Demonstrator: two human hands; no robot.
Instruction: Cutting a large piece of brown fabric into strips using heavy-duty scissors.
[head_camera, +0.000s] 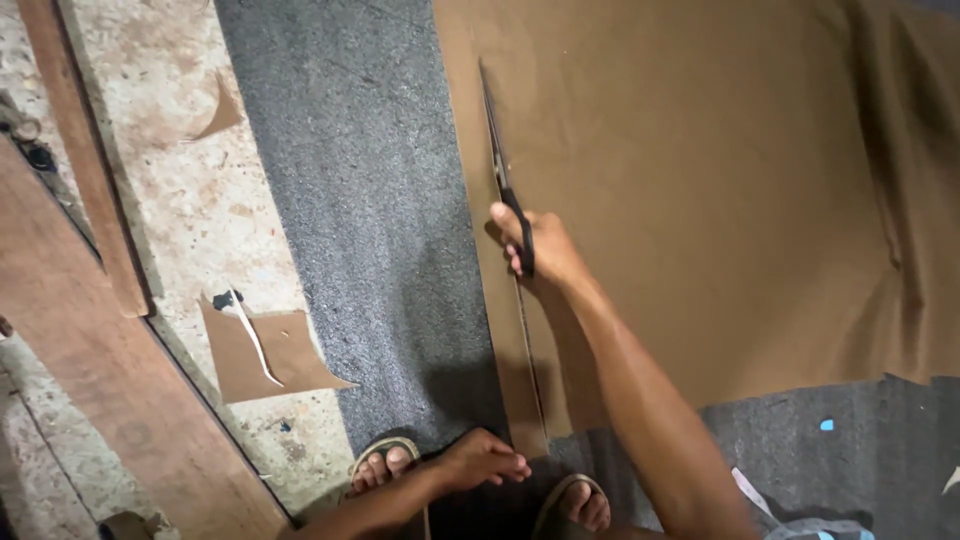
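A large brown cloth (700, 180) lies spread over a grey mat (370, 200) on the floor. My right hand (535, 250) grips black-handled scissors (500, 160), whose long blades point away from me along the cloth's left side. A cut line runs from the cloth's near edge up to the scissors, parting a narrow brown strip (505, 350). My left hand (485, 462) rests with fingers spread on the near end of that strip, beside my sandalled feet (385, 462).
Brown cloth offcuts (270, 352) lie on the speckled stone floor (190, 200) to the left, one more scrap (222, 112) farther off. Wooden planks (90, 330) run along the left edge. Small blue and white scraps (826, 425) sit on the mat at lower right.
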